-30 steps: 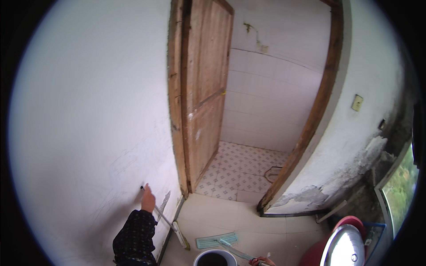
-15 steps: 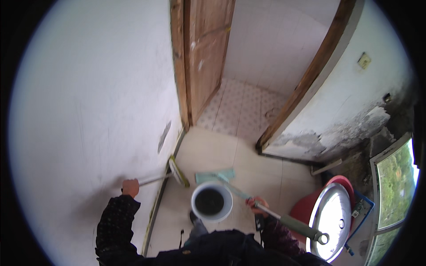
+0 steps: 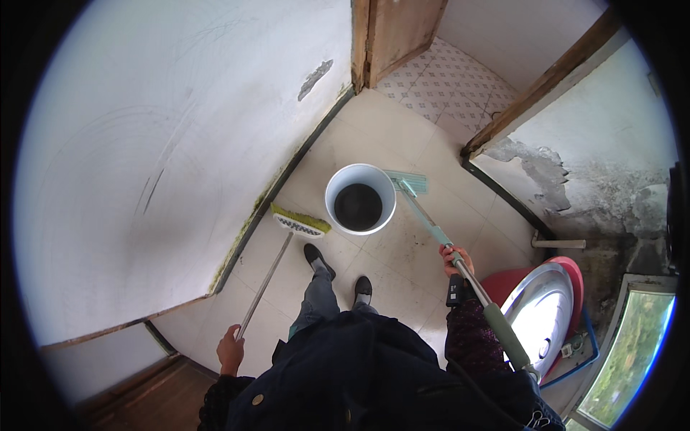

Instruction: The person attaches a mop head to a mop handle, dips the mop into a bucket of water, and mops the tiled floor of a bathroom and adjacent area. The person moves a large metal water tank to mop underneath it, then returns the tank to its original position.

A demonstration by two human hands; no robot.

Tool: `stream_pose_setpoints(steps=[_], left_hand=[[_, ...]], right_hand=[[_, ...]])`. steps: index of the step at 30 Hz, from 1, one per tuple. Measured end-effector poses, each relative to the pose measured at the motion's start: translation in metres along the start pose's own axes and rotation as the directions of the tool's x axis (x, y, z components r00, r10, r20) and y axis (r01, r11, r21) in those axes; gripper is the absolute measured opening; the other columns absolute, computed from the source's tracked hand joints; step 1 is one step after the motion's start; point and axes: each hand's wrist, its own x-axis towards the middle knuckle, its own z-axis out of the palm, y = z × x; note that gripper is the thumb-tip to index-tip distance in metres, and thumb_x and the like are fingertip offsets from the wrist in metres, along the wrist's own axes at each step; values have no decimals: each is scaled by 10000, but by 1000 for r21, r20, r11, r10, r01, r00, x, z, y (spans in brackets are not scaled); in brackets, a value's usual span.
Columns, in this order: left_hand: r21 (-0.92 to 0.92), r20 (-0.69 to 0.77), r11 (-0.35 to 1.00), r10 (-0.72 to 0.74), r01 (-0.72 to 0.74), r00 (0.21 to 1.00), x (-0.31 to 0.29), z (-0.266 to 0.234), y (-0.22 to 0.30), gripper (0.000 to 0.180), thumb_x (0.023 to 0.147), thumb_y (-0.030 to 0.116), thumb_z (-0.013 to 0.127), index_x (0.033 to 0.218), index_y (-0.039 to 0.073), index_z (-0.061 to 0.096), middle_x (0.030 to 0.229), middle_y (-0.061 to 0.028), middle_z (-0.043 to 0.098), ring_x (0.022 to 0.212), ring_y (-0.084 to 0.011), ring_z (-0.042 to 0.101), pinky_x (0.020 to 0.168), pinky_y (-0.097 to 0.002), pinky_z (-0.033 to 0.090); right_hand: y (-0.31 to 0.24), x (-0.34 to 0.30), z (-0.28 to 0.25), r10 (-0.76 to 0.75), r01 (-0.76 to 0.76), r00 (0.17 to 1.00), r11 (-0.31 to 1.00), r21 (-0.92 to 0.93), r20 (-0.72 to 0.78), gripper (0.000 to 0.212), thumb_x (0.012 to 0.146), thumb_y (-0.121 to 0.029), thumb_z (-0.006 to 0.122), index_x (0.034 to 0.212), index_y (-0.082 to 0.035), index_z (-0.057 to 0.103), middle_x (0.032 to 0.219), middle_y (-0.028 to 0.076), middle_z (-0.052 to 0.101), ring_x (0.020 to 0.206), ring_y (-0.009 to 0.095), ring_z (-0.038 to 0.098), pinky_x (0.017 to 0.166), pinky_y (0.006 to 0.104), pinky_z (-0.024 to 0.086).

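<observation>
My left hand (image 3: 230, 351), low on the left, is closed around the thin metal handle of a broom (image 3: 267, 281). The white broom head (image 3: 298, 225) with yellow-green bristles lies on the floor between the wall base and a bucket. My right hand (image 3: 455, 259) grips the pole of a flat mop (image 3: 422, 210); the thick grey-green end of its pole (image 3: 506, 335) runs back along my right forearm. Its pale teal mop head (image 3: 412, 183) lies on the floor just right of the white bucket (image 3: 389, 205). Dark liquid (image 3: 358, 207) fills the lower part of the bucket.
On the left runs a white wall (image 3: 201, 144) with dark skirting. A wooden door (image 3: 406, 36) opens onto a patterned tile floor (image 3: 460, 79) ahead. To the right are red basins (image 3: 503, 282), a shiny metal basin (image 3: 539, 312), a blue pipe frame (image 3: 593, 345) and a window (image 3: 627, 352).
My view has tilted down, bringing my feet into sight. My left hand has come lower and nearer my body with the broom. Both hands keep their holds.
</observation>
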Motion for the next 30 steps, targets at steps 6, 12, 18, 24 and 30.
stream_pose_setpoints(steps=[6, 12, 18, 24, 30], left_hand=[[-183, 86, 963, -187, 200, 979, -91, 32, -82, 364, 722, 152, 628, 1083, 179, 599, 827, -142, 642, 795, -308, 622, 697, -413, 479], [-397, 107, 870, -274, 294, 956, -165, 74, -194, 357, 723, 178, 638, 1078, 153, 615, 680, -85, 639, 601, -218, 630, 614, -336, 494], [-580, 88, 715, -423, 391, 902, -256, 136, -313, 362, 725, 147, 654, 1083, 127, 609, 832, -52, 645, 665, -158, 607, 640, -295, 484], [-523, 96, 632, -624, 573, 776, -324, 188, -354, 353, 739, 250, 644, 1083, 209, 578, 962, -85, 646, 926, -286, 601, 803, -403, 467], [-692, 200, 280, -811, 665, 549, -337, 201, -372, 363, 722, 194, 644, 1081, 189, 587, 951, -117, 646, 909, -308, 603, 781, -416, 470]], right_hand=[[-25, -37, -48, 153, -151, 980, 988, -24, 130, 347, 850, -88, 508, 1137, 49, 369, 1033, 127, 475, 809, 186, 556, 519, 272, 471], [-46, -76, -110, 190, -194, 980, 978, -76, -55, 336, 865, -110, 504, 1150, 30, 393, 1037, 118, 486, 815, 143, 560, 582, 263, 494], [54, -112, -120, 227, -340, 901, 900, -274, -369, 215, 887, -176, 492, 1051, -37, 495, 841, 53, 593, 725, 160, 596, 591, 252, 489], [288, -53, -86, 165, -504, 851, 523, -688, -498, 202, 887, -175, 492, 1036, -40, 500, 831, 52, 592, 719, 158, 594, 591, 255, 489], [517, -8, -51, 228, -472, 854, -40, -881, -468, 189, 887, -175, 493, 1021, -42, 504, 821, 51, 591, 713, 157, 592, 592, 257, 488]])
